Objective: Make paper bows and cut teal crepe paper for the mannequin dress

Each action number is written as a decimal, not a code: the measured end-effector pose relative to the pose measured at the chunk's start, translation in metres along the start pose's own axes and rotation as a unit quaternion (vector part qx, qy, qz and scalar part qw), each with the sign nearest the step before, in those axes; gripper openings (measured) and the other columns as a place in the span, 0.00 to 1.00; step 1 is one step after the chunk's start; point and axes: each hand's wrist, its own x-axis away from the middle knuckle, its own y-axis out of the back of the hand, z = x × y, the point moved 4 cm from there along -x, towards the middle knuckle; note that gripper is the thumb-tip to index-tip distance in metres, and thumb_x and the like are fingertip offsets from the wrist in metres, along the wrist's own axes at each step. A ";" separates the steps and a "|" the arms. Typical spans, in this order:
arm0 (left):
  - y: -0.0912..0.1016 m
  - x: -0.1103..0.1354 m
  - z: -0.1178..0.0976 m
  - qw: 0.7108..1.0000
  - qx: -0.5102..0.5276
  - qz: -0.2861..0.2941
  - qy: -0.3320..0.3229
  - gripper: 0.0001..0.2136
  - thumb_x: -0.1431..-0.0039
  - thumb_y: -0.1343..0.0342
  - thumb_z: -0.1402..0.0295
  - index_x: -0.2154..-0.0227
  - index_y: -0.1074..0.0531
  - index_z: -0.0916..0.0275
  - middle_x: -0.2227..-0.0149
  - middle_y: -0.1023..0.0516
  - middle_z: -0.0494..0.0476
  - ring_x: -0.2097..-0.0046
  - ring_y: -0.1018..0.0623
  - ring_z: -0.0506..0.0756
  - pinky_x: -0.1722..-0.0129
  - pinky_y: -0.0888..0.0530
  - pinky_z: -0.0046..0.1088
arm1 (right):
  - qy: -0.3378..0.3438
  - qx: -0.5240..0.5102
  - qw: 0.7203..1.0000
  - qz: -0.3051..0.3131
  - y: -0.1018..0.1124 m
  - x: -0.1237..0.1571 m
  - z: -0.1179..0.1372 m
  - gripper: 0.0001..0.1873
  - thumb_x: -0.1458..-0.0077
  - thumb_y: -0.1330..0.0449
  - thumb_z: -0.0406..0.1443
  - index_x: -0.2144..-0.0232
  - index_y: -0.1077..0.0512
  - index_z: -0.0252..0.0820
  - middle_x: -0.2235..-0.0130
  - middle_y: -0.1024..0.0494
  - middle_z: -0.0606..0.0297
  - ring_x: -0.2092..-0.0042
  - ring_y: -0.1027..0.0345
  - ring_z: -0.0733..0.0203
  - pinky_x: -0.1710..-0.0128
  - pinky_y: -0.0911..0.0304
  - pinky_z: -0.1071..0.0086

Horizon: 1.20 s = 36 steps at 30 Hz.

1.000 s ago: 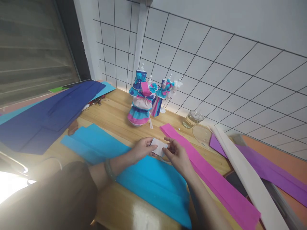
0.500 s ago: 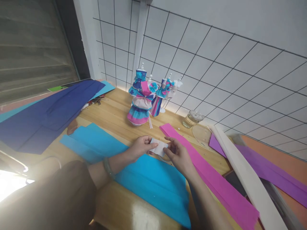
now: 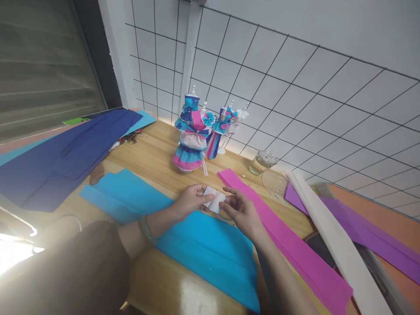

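Observation:
A small piece of white paper (image 3: 214,199) is pinched between both my hands just above the wooden table (image 3: 154,157). My left hand (image 3: 191,201) grips its left edge with thumb and fingers closed. My right hand (image 3: 240,211) holds the right edge, fingers curled. Under my forearms lies a light blue crepe paper sheet (image 3: 183,232). A pink crepe paper strip (image 3: 288,249) runs beside my right hand toward the lower right.
Small mannequins in blue, pink and white paper dresses (image 3: 197,135) stand by the grid wall. A dark blue sheet (image 3: 62,153) lies at left. A glass jar (image 3: 261,162), a clear round lid (image 3: 275,183), a white roll (image 3: 334,236), purple paper (image 3: 367,232) and orange paper (image 3: 393,223) lie at right.
The white paper has been pressed narrower between my hands, which moved slightly closer together. Nothing else on the table has moved.

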 end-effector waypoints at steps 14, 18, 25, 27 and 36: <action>0.001 -0.001 -0.002 1.000 -0.019 0.001 -0.022 0.16 0.56 0.40 0.62 0.66 0.30 0.68 0.68 0.24 0.59 0.69 0.25 0.51 0.74 0.28 0.23 | 0.016 0.065 0.998 -0.014 0.008 0.000 -0.001 0.23 0.52 0.44 0.40 0.53 0.39 0.37 0.78 0.33 0.69 0.73 0.36 0.63 0.74 0.42 0.70; 0.001 0.000 -0.003 1.000 -0.013 0.001 -0.021 0.17 0.57 0.39 0.61 0.66 0.30 0.68 0.68 0.24 0.58 0.69 0.25 0.51 0.74 0.28 0.23 | 0.014 0.048 0.999 -0.017 0.009 0.000 -0.001 0.23 0.52 0.43 0.40 0.53 0.38 0.37 0.78 0.32 0.69 0.73 0.35 0.62 0.73 0.42 0.69; 0.001 -0.001 0.000 1.000 -0.018 0.000 -0.006 0.18 0.58 0.39 0.61 0.66 0.30 0.68 0.69 0.23 0.59 0.69 0.25 0.52 0.73 0.28 0.25 | -0.011 -0.038 0.999 -0.011 0.003 -0.003 -0.005 0.27 0.56 0.39 0.43 0.54 0.37 0.38 0.70 0.30 0.64 0.68 0.34 0.62 0.70 0.40 0.69; -0.001 -0.001 0.003 0.999 -0.028 0.021 -0.001 0.18 0.58 0.39 0.60 0.66 0.30 0.69 0.68 0.24 0.60 0.69 0.24 0.53 0.73 0.28 0.26 | -0.014 -0.061 0.998 -0.007 0.000 -0.003 -0.005 0.28 0.59 0.37 0.43 0.55 0.37 0.39 0.68 0.29 0.64 0.67 0.34 0.62 0.70 0.40 0.70; 0.003 -0.001 0.002 0.998 -0.012 0.033 0.045 0.19 0.55 0.42 0.57 0.67 0.29 0.69 0.71 0.25 0.60 0.72 0.26 0.51 0.75 0.28 0.26 | -0.075 -0.056 0.994 0.050 -0.004 -0.002 -0.013 0.18 0.60 0.37 0.45 0.70 0.30 0.36 0.77 0.28 0.66 0.77 0.37 0.66 0.78 0.43 0.73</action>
